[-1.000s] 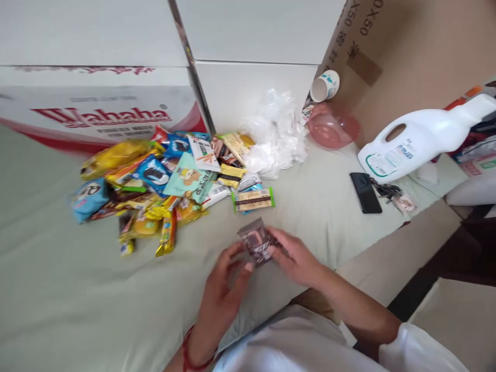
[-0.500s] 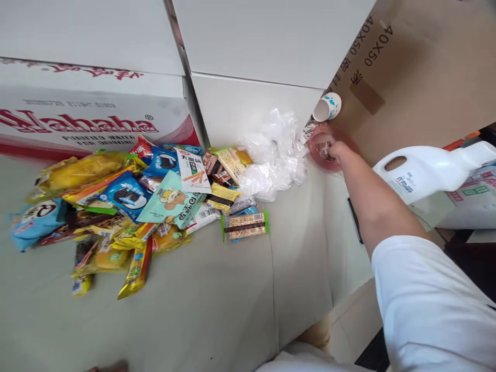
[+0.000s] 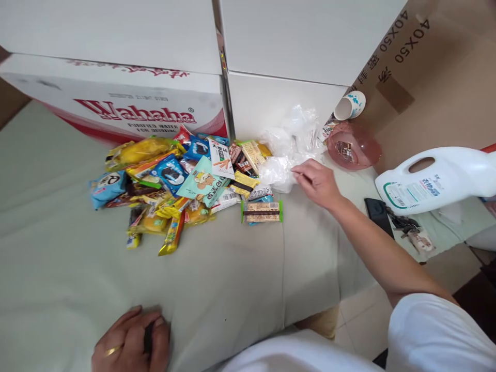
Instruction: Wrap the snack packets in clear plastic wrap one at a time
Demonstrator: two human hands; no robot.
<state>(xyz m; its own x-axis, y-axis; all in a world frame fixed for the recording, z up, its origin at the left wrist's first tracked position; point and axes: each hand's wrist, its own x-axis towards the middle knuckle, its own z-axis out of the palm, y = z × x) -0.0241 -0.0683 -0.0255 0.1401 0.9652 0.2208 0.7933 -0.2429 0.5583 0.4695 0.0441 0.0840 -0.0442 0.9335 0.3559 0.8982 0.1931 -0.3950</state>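
My right hand [image 3: 318, 185] hovers at the right edge of a heap of crumpled clear plastic bags [image 3: 279, 173]. Its fingers are loosely bent, thumb and forefinger slightly apart, with nothing visible between them; whether the tips touch the plastic I cannot tell. Behind that hand stands a translucent pink bowl [image 3: 368, 147] with a small brown packet [image 3: 344, 151] inside. My left hand [image 3: 129, 341], wearing a ring, rests curled on the cloth at the lower left. A pile of wrapped snacks [image 3: 170, 173] spreads left of the bags, with a green-ended wafer packet [image 3: 262, 212] at its front right.
A paper cup [image 3: 350, 106] lies tipped behind the bowl, against a brown cardboard box [image 3: 445, 93]. At right are a white detergent bottle [image 3: 418, 181], a dark phone-like slab [image 3: 377, 214] and keys [image 3: 405, 223]. A Wahaha carton [image 3: 135, 103] and white boxes wall the back.
My right hand has come out of the pink bowl and moved left to the plastic bags. My left hand has come further into view. The camera view has shifted.
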